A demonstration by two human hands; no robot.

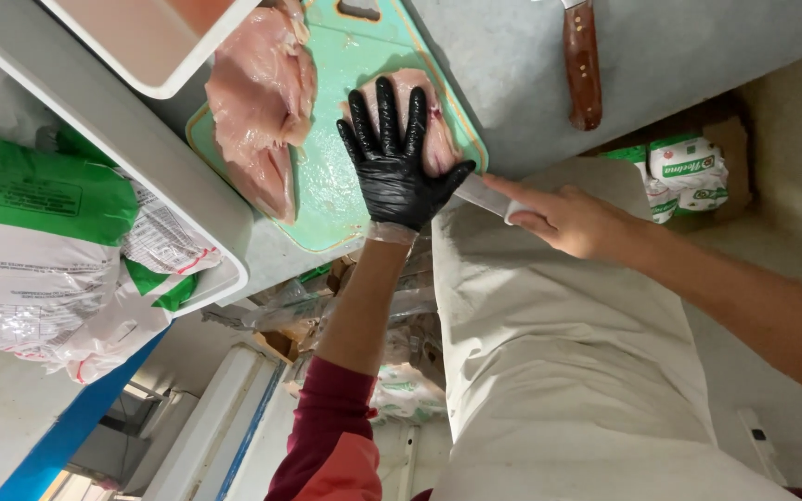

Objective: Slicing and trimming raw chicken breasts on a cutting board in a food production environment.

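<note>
L hand (396, 153) flat on chicken (420, 116), board (331, 199) edge

We see a pale pink raw chicken piece (420, 125) lying flat on the green cutting board (345, 199), near its edge. A knife blade (480, 195) enters it horizontally from the side.

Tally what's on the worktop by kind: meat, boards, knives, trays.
Raw chicken pieces: 2, one large beside the left hand, one under the gloved left hand
Cutting boards: 1, green
Knives: 2, one in the right hand, one wooden-handled knife lying apart
Trays: 1, white
Total: 6
</note>
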